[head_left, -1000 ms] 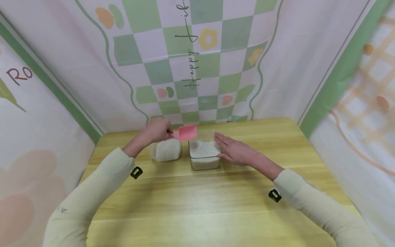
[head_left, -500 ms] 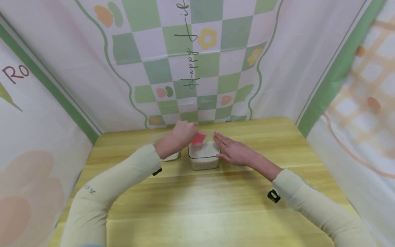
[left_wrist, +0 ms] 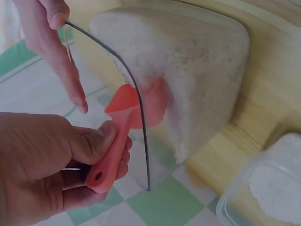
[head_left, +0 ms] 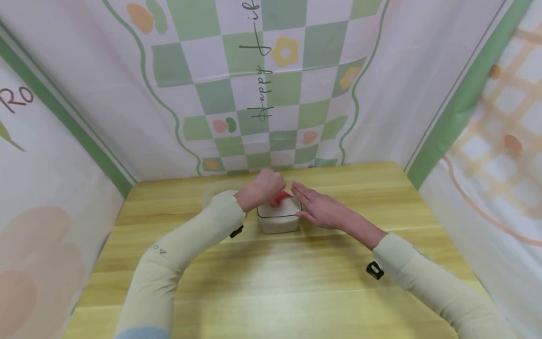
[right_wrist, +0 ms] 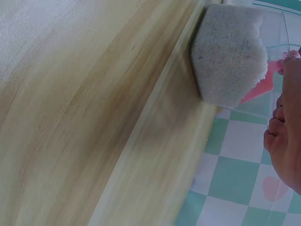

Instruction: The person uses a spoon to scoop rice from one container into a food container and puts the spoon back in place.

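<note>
My left hand (head_left: 261, 187) grips the handle of a pink scoop (left_wrist: 113, 143), thumb on top and fingers curled beneath. The scoop's bowl dips inside a clear, dark-rimmed container (head_left: 279, 224) and pushes into white, rice-like grains (right_wrist: 230, 54). In the left wrist view the bowl lies partly behind the clear wall, against the grains. At the container's right side, my right hand (head_left: 323, 207) rests with fingers mostly straight, thumb at the near rim corner. The right wrist view catches this hand (right_wrist: 288, 136) at its right edge, beside the container.
Left of the dark-rimmed container stands a second clear container (left_wrist: 277, 188) holding white contents, mostly hidden by the left forearm in the head view. Both stand toward the back of a wooden table (head_left: 271, 282). A patterned curtain (head_left: 283, 94) hangs right behind the table's far edge.
My left hand has moved right, from above the second container to the dark-rimmed one, and lowered the scoop into its grains. My right hand has stayed at the container's side.
</note>
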Motion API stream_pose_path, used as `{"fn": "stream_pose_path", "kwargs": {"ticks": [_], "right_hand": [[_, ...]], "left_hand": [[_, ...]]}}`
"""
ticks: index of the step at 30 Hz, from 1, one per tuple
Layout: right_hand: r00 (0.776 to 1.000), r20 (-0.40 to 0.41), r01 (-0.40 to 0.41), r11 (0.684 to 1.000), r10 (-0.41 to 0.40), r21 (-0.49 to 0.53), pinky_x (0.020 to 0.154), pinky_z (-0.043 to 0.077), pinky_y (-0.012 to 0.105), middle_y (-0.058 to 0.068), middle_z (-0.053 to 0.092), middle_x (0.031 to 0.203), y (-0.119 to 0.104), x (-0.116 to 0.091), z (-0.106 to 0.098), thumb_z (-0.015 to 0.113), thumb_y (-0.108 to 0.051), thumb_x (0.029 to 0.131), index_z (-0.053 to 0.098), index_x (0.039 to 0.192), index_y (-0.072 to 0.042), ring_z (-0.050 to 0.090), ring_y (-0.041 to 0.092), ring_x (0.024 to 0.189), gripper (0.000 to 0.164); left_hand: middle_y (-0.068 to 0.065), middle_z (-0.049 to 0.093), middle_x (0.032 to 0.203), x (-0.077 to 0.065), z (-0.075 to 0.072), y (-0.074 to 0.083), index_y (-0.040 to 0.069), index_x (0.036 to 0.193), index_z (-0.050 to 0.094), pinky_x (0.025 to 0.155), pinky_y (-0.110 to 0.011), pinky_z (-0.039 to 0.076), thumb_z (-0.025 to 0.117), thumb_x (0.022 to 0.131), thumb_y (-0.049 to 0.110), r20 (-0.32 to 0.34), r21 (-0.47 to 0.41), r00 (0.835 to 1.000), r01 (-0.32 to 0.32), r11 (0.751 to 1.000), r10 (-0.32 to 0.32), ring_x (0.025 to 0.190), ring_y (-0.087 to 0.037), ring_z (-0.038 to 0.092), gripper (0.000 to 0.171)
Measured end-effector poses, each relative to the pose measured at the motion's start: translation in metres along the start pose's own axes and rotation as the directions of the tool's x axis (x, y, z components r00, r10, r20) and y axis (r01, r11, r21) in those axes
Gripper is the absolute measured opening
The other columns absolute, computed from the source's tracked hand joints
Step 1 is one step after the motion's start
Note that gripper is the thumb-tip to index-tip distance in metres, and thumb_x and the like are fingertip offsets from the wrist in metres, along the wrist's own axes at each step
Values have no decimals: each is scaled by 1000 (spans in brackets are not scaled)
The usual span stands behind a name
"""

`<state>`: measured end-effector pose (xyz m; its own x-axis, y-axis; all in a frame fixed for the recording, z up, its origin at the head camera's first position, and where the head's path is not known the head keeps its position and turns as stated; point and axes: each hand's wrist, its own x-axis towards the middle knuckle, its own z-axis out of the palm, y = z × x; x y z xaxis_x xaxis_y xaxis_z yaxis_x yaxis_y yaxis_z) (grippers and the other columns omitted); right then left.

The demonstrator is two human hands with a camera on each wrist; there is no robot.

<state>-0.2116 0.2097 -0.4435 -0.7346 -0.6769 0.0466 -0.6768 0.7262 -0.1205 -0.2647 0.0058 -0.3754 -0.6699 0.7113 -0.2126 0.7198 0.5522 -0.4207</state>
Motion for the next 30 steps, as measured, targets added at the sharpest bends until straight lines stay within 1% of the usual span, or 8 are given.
{"fn": "stream_pose_path", "kwargs": {"ticks": [2, 6, 11, 18, 22, 24, 26, 30], "right_hand": [[1000, -2, 12, 1000, -12, -7, 118, 33, 48, 22, 20, 164, -1, 2, -1, 47, -40, 105, 24, 155, 5, 26, 34, 151, 71], [1000, 4, 25, 999, -25, -32, 120, 29, 48, 23, 22, 163, 0, 5, -3, 46, -39, 105, 25, 154, 6, 24, 34, 152, 70], [999, 19, 28, 998, -27, -49, 121, 28, 47, 24, 22, 163, 0, 7, -3, 44, -40, 105, 24, 154, 7, 23, 34, 152, 70], [1000, 26, 12, 1000, -12, -22, 120, 29, 47, 23, 18, 164, -1, 7, 2, 44, -40, 106, 22, 155, 5, 22, 35, 152, 71], [1000, 13, 8, 1000, -8, -6, 120, 28, 47, 24, 17, 164, -2, 5, 3, 45, -40, 105, 21, 155, 6, 22, 36, 152, 71], [1000, 6, 3, 1000, -3, 7, 120, 29, 48, 24, 17, 164, -2, 4, 3, 45, -39, 105, 21, 155, 6, 23, 36, 151, 71], [1000, 5, -5, 1000, 5, 17, 120, 29, 47, 23, 15, 165, -2, 3, 3, 45, -39, 105, 20, 155, 6, 23, 35, 152, 71], [1000, 0, -14, 1000, 14, 27, 120, 29, 48, 21, 12, 166, -1, 2, 3, 45, -39, 105, 19, 156, 4, 22, 35, 152, 72]], "left_hand": [[0, 73, 99, 2, 1, -2, 13, 97, 71, 73, -30, 58, 70, 89, 18, -1, -20, 1000, -13, 1000, 13, 84, -14, 68, 9], [-3, 73, 100, 5, 4, -10, 11, 98, 71, 76, -32, 58, 61, 95, 12, -8, -106, 1000, -2, 994, 1, 86, -18, 69, 11], [-6, 73, 100, 5, 8, -17, 8, 98, 71, 79, -34, 58, 57, 98, 12, 17, -196, 999, -26, 980, 30, 88, -21, 69, 14], [-6, 71, 91, 2, 12, -24, 7, 90, 68, 74, -35, 56, 61, 98, 19, 68, -339, 997, -9, 941, 34, 80, -19, 63, 16], [-3, 72, 85, 0, 15, -28, 8, 88, 69, 71, -32, 54, 69, 93, 24, 103, -380, 993, -12, 925, 56, 72, -15, 59, 16], [-1, 72, 80, -1, 16, -30, 9, 82, 72, 70, -29, 52, 71, 90, 25, 109, -397, 991, -25, 917, 74, 68, -12, 56, 18], [3, 69, 70, -2, 16, -32, 11, 71, 71, 65, -25, 46, 72, 89, 22, 107, -424, 990, -38, 905, 92, 61, -9, 51, 21], [8, 52, 49, -5, 18, -37, 17, 48, 56, 53, -22, 33, 64, 87, 10, 113, -506, 987, -43, 862, 116, 47, -6, 39, 40]]}}
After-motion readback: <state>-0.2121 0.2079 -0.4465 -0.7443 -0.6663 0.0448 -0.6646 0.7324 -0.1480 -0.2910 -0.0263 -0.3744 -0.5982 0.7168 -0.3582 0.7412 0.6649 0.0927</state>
